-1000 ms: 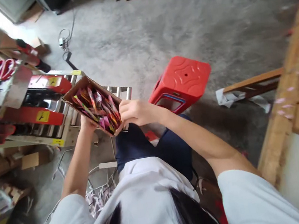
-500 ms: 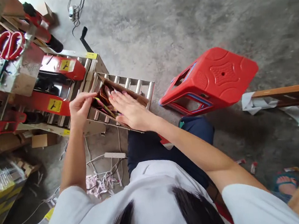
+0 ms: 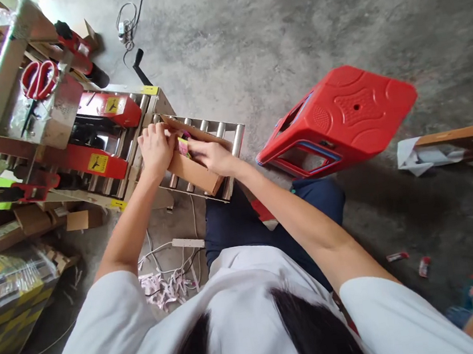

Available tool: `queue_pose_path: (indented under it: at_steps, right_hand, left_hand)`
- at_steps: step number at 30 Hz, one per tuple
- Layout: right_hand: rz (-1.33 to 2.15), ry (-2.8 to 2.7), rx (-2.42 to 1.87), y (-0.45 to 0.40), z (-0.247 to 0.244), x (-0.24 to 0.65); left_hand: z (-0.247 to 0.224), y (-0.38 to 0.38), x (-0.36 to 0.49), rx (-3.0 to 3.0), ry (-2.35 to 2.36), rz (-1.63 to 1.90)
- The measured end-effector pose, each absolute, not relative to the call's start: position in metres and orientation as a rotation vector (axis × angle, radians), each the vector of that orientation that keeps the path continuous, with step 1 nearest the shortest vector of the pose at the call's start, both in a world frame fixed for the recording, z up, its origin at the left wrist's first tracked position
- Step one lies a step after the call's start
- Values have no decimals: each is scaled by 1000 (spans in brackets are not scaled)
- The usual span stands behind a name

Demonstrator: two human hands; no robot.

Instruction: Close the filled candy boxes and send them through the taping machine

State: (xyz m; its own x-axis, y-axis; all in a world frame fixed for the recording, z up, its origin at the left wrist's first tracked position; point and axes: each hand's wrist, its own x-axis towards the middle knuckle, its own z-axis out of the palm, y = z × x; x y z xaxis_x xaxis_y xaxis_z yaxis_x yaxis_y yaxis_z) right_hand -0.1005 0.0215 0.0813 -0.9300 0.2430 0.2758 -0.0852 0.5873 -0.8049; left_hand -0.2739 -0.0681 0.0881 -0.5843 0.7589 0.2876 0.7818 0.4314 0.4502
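Your two hands meet over a small cardboard box [image 3: 195, 173], which sits open at the top on the end section of a roller conveyor [image 3: 238, 138], just in front of your knees. Bright wrapped packets [image 3: 183, 146] in pink and yellow show inside the opening, between your hands.

Your left hand [image 3: 156, 149] is at the box's left end, with its fingers curled over the top edge there; you have that grip bent inward, but whether it pinches a flap or only presses on the cardboard, I cannot tell. Your right hand [image 3: 213, 158] reaches across the near wall, fingers dipping into the opening beside the packets. Its fingertips are partly hidden, so I cannot tell whether that grip is closed on a packet.

To the left of the box, the conveyor runs between two red guides [image 3: 108, 165] bearing yellow stickers. Above them, a pair of red-handled scissors [image 3: 39, 80] lies on a metal plate [image 3: 59, 121], and a black crank handle [image 3: 139, 62] sticks up at the conveyor's far side.

Well to the right of the box, a red plastic stool [image 3: 355, 106] stands on the concrete floor [image 3: 270, 29]. Below the conveyor, near your left leg, you have a white power strip [image 3: 188, 243] above a heap of pale paper strips [image 3: 164, 289].
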Motion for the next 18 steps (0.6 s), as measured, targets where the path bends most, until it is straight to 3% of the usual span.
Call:
queue_pose_path:
  at_steps: [2,7,10,15,18]
  right_hand:
    - [1278,-2323,-194,25,100,-87]
    - [905,-2281,-568,20,137,-76]
    - [830,-2382,-703,-5,125,-81]
    - [794,-2478,-530,-47,78,-72]
    - [906,-2459,-503,-34,69,-64]
  left_hand:
    - [86,-67,-269,-1369,-2631,-840]
    - [81,-62,-266,-1277,-2558,-935]
    - [77,-61,-274,-1133,-2565,-1033]
    - [74,-77,-270,-822,-2351,-1389]
    - [72,-95,-225,-1170,-2181,-1316]
